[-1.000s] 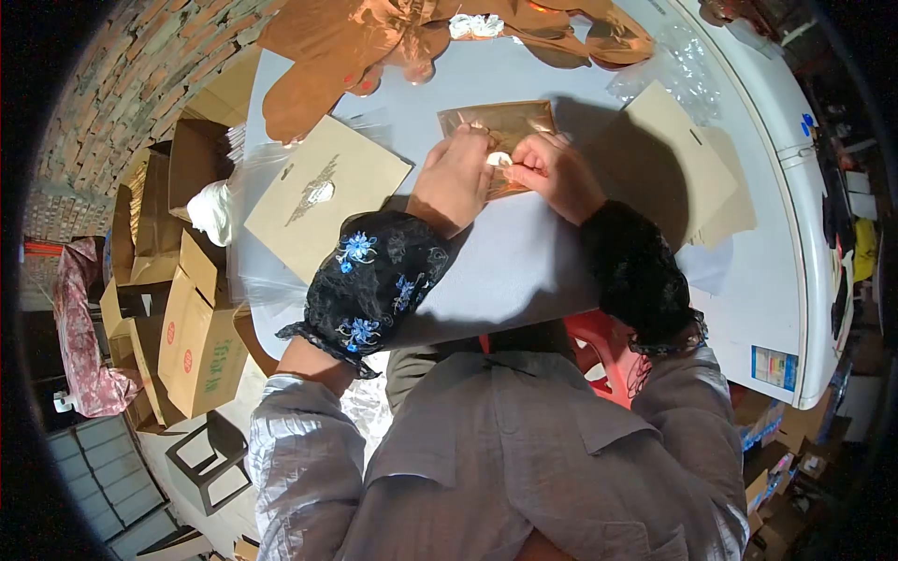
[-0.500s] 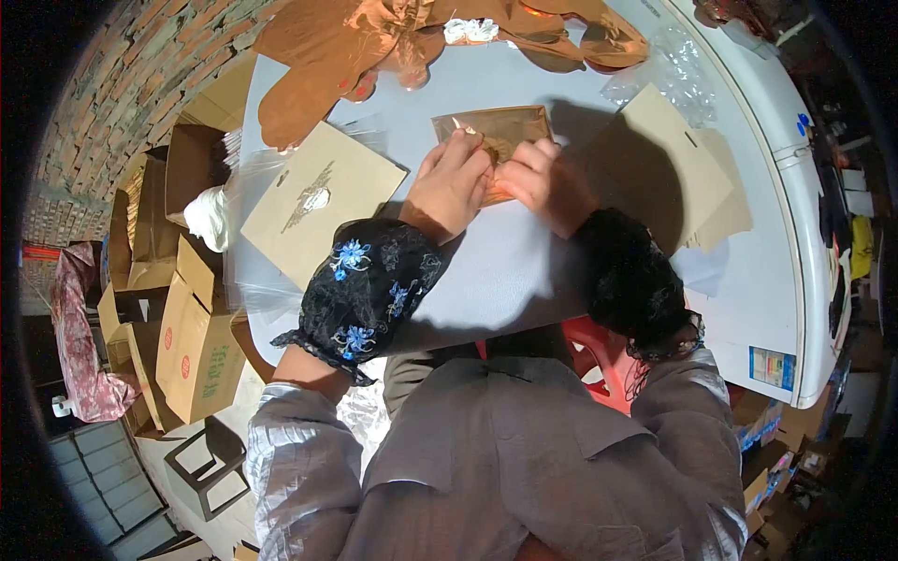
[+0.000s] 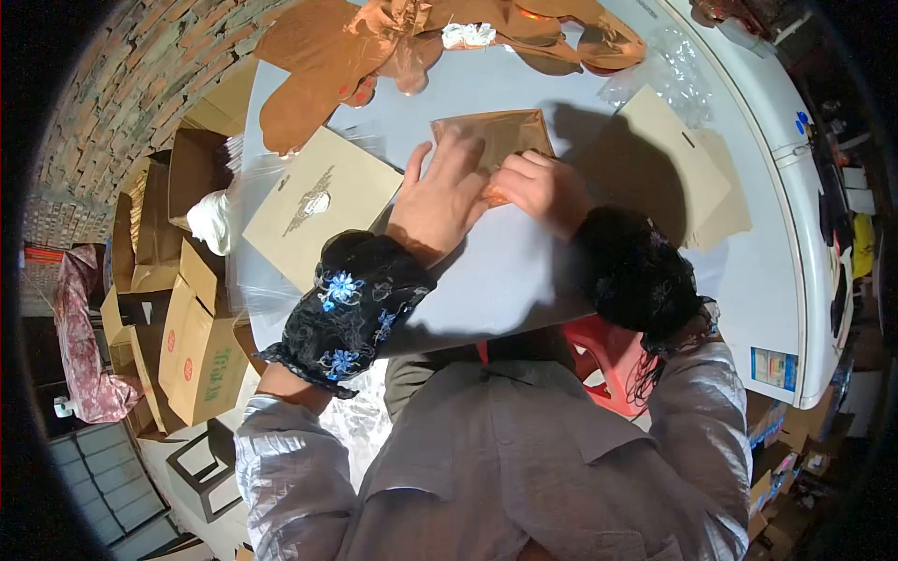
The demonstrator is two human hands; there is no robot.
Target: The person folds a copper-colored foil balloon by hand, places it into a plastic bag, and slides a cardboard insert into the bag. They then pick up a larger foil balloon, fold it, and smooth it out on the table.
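A folded copper-brown foil piece (image 3: pixel 513 129) lies flat on the table in front of me, its surface shiny and partly see-through. My left hand (image 3: pixel 438 198) rests over its left side with the fingers spread and slightly blurred. Bent fingers of my right hand (image 3: pixel 541 190) pinch the foil's near edge, where a crumpled orange-brown bit shows between the two hands. To the left of my left hand lies a beige card (image 3: pixel 323 201) with a dark printed pattern and a hole. Both forearms wear black lace sleeves with blue flowers.
More copper-brown foil (image 3: pixel 318 70) spreads along the far edge, with a white bundle (image 3: pixel 468 35) on it. Beige cards (image 3: pixel 669 168) and crumpled clear plastic (image 3: pixel 669 70) lie at right. Cardboard boxes (image 3: pixel 201 351) stand left of the white table (image 3: pixel 505 271).
My left hand has opened from a closed grip, its fingers spreading and shifting slightly left over the foil. My right hand stays at the foil's near edge.
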